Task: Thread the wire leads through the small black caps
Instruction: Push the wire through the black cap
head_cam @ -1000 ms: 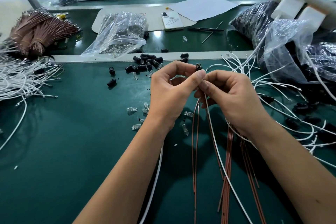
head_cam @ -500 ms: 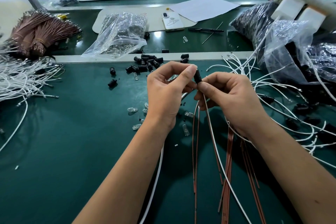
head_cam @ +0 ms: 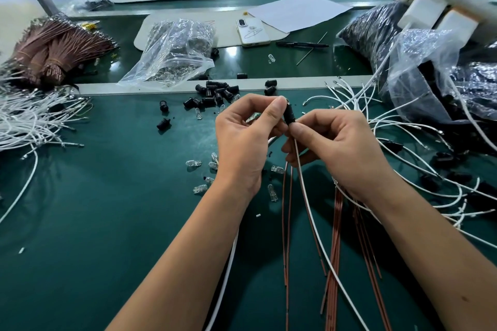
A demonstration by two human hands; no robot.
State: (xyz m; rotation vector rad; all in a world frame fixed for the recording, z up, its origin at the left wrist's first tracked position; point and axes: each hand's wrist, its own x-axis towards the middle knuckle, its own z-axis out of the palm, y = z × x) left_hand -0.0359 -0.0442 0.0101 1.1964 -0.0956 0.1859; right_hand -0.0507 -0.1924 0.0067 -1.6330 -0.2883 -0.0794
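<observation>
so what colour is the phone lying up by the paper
White phone, seen in the head view.

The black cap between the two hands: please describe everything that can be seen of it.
The black cap is a small dark cylinder that looks like plastic or rubber, held above the green table, tilted slightly. The left hand pinches its upper end, and the right hand pinches its lower end. A white wire and thin brown wires hang down just below it. Its inside is hidden.
</observation>
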